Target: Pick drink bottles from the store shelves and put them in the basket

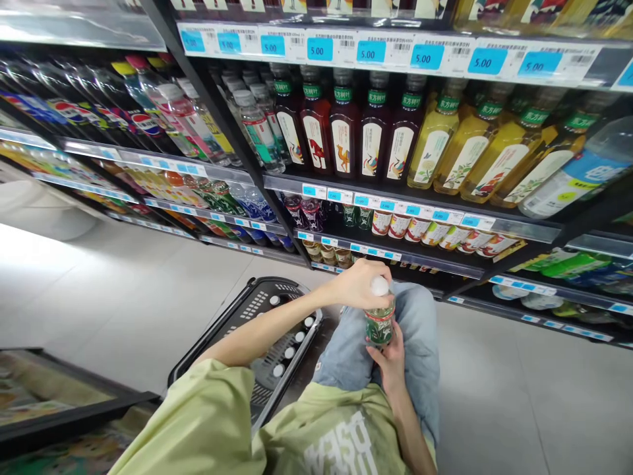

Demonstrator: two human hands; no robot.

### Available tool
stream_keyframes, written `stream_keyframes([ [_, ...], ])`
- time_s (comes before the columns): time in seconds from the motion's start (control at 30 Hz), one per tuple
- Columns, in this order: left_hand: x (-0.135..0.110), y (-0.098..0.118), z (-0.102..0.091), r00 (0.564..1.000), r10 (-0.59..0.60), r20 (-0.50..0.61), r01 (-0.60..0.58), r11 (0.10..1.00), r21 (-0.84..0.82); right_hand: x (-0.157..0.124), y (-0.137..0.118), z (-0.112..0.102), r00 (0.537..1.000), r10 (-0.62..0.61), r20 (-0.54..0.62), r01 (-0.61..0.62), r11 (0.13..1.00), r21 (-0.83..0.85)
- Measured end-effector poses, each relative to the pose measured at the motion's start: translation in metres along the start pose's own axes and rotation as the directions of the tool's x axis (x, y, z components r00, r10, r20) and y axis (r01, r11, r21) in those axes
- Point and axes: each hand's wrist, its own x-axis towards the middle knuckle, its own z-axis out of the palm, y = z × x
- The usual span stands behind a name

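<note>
A small bottle (380, 328) with a white cap and a green label is in front of my knees, tilted a little. My left hand (360, 284) grips it near the top, fingers bent around the neck just under the cap. From below, my right hand (390, 361) holds the lower part, with the thumb and fingers around its base. To the left of my legs is a black shopping basket (242, 316) on the floor. Several white-capped bottles (289, 353) stand inside it, mostly along its right side.
Drink shelves (395, 231) run across the front, with blue price tags (422, 57) on their edges. Dark and yellow tea bottles (372, 142) fill the middle shelf. A display stand (74, 409) is at the lower left. Grey floor tiles (489, 389) lie to the right.
</note>
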Motion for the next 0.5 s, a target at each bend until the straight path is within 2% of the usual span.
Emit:
stream_keyframes([
  [0.2,0.005,0.003,0.002,0.998,0.026,0.063,-0.026,1.000,-0.009,-0.003,-0.003,0.005,0.998,0.065,-0.021,-0.065,0.998,0.013],
  [0.3,0.013,0.000,-0.002,0.999,0.010,0.048,-0.011,1.000,0.022,-0.009,-0.007,0.007,0.991,0.125,0.053,-0.128,0.991,0.049],
  [0.37,0.018,-0.002,-0.006,0.998,-0.029,0.052,0.026,0.998,0.065,-0.014,-0.009,0.007,0.970,0.193,0.150,-0.206,0.976,0.071],
  [0.5,0.018,-0.004,-0.011,0.993,-0.074,0.096,0.053,0.977,0.206,-0.022,-0.017,0.005,0.887,0.365,0.284,-0.392,0.919,0.040],
])
